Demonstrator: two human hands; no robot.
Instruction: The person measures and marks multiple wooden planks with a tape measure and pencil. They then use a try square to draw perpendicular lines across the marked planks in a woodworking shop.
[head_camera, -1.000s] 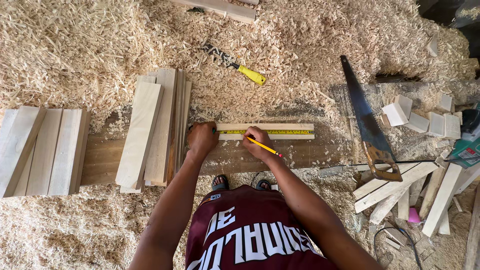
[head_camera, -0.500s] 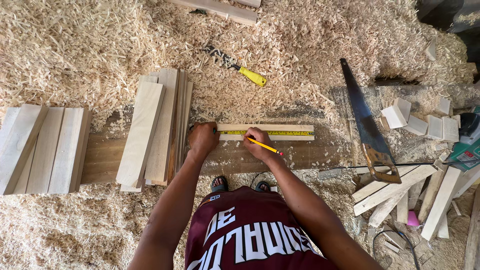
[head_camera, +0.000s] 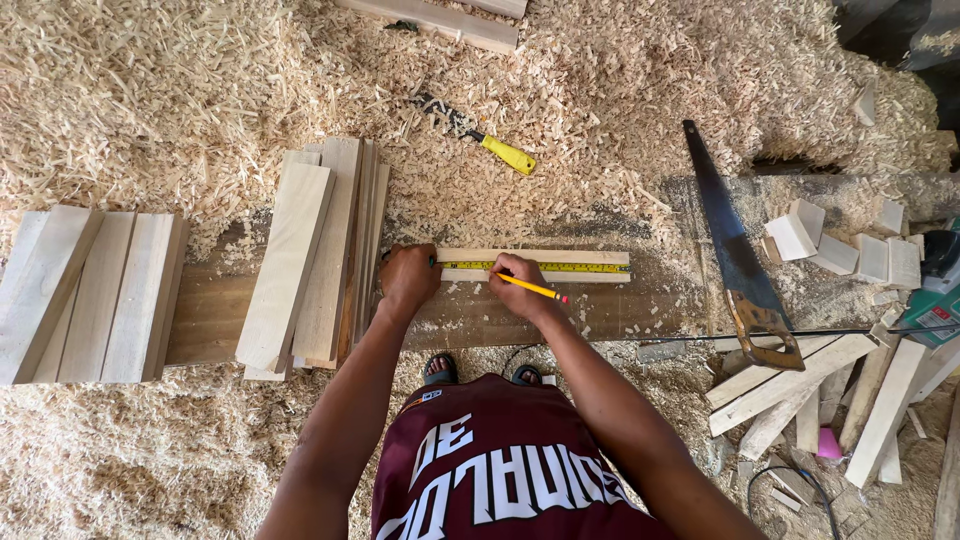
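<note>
A short pale wood strip (head_camera: 590, 257) lies across a long brown plank (head_camera: 620, 310). A yellow tape measure blade (head_camera: 570, 267) is stretched along the strip. My left hand (head_camera: 408, 280) presses down on the strip's left end, covering the tape's start. My right hand (head_camera: 515, 285) holds a yellow pencil (head_camera: 535, 289) with its tip near the strip's middle, just under the tape.
A stack of pale boards (head_camera: 315, 255) lies just left of my left hand, another stack (head_camera: 90, 295) at far left. A handsaw (head_camera: 735, 250) rests to the right, a yellow-handled tool (head_camera: 480, 135) behind. Offcut blocks (head_camera: 840, 245) and strips (head_camera: 800, 385) sit right. Wood shavings (head_camera: 150, 110) surround everything.
</note>
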